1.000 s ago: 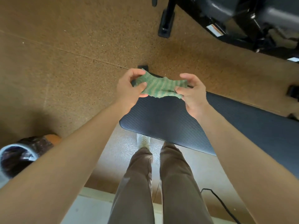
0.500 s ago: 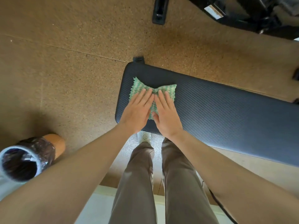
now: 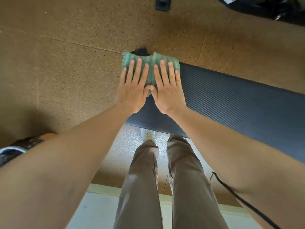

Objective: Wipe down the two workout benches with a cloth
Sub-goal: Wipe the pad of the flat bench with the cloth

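Head view: pressing flat on the green cloth (image 3: 149,62) with left hand (image 3: 132,93) and right hand (image 3: 167,94) side by side, thumbs touching. Fingers (image 3: 137,68) straight, slightly apart, clamped on nothing. Spread at the left end of the dark ribbed desk (image 3: 231,104), far edge reaching past the far corner, above a small black foot (image 3: 140,51). To the right, a long bare run of desk. Beyond and to the left, brown speckled floor (image 3: 66,63). At top right, black machine (image 3: 272,9) with white label (image 3: 227,0), too small to read. Under the right arm, black cable (image 3: 239,199).
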